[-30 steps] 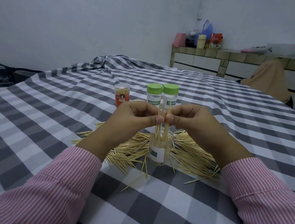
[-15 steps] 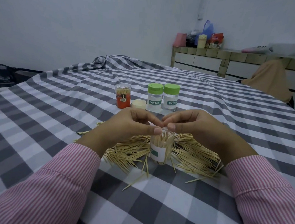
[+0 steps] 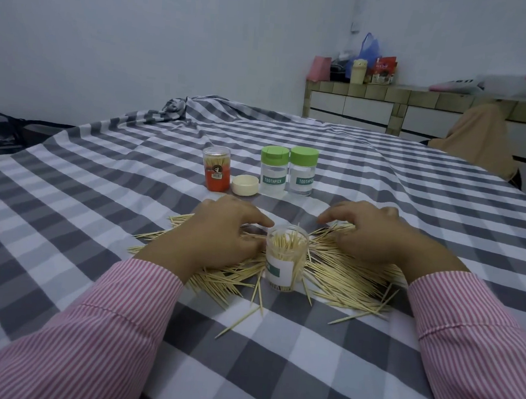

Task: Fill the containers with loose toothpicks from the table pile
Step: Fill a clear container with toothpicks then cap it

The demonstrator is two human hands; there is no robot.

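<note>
Both hands, left [image 3: 218, 236] and right [image 3: 369, 236], rest loose-fingered, holding nothing, on toothpicks [image 3: 352, 282] flanking the open jar [image 3: 285, 257]; light, brittle sticks, best pinched mid-length in bundles.

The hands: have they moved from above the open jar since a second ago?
Yes. The left hand and right hand dropped and spread apart, onto the toothpick pile beside the open jar.

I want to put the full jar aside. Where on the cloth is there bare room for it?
Bare cloth lies between the toothpick pile and the two green-lidded jars, and wide to the left of the orange jar. It is crowded around the open jar, where both hands, left and right, rest on the pile.
</note>
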